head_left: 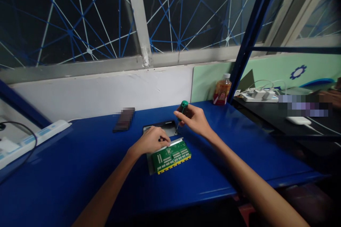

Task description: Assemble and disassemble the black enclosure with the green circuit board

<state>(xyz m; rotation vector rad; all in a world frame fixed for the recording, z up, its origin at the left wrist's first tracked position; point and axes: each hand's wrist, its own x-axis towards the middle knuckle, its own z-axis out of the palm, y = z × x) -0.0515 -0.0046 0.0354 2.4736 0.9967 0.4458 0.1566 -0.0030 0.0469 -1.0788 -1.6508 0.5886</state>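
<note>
My right hand (197, 118) is closed around the green handle of a screwdriver (183, 105), whose thin shaft points down toward an open metal case (169, 127). My left hand (154, 138) has its fingers pinched at the silver strip along the far edge of a green circuit board (173, 156). Something small and dark shows between those fingers, too small to name. Yellow connectors line the board's near edge, and a grey metal plate (150, 165) shows at its left side. Part of the case is hidden behind my left hand.
A dark phone-like slab (124, 120) lies on the blue table (106, 177). White power strips stand at the left (34, 140) and on the dark right-hand table (259, 95). A bottle (222, 90) stands by the blue post. Another person's hand (333, 97) is at the far right.
</note>
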